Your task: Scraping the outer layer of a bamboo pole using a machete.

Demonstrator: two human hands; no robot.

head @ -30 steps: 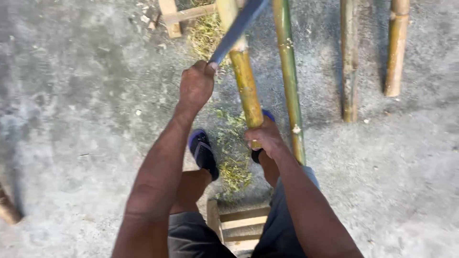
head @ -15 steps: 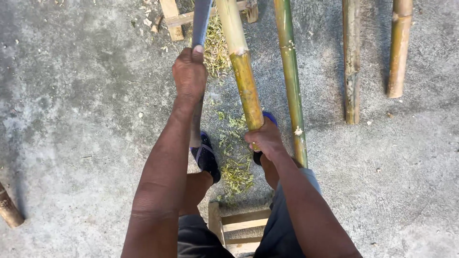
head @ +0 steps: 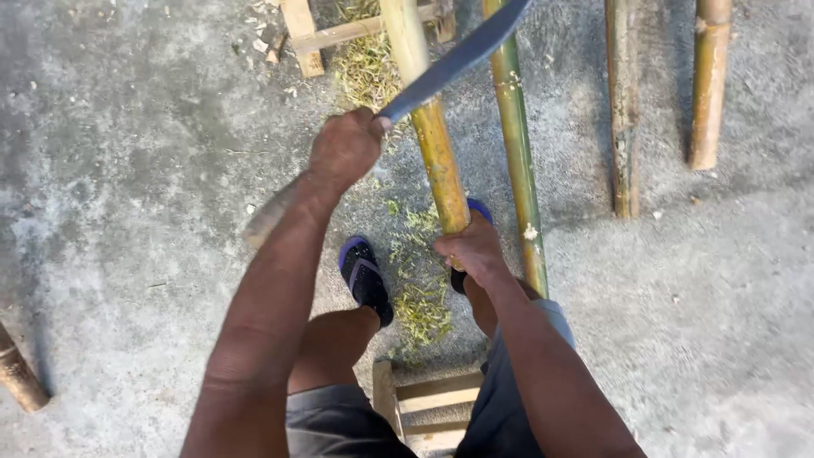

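Observation:
My left hand [head: 343, 148] is shut on the handle of a long dark machete [head: 458, 59], whose blade slants up to the right across a yellow-green bamboo pole [head: 424, 110]. My right hand [head: 471, 250] grips the near end of that pole, just above my feet. The pole's far part rests on a low wooden stand [head: 339, 34] at the top. Green bamboo shavings [head: 420, 288] lie on the concrete between my feet and under the stand.
A second green bamboo pole [head: 515, 144] lies just right of the held one. Two more poles [head: 623, 110] [head: 708, 85] lie further right. A bamboo stub [head: 17, 377] is at the lower left. I sit on a wooden stool [head: 432, 399], in blue sandals [head: 365, 276].
My left hand rose along the pole with the blade pointing straight up, then came back down; the blade now slants to the upper right again. My right hand has stayed on the pole's end.

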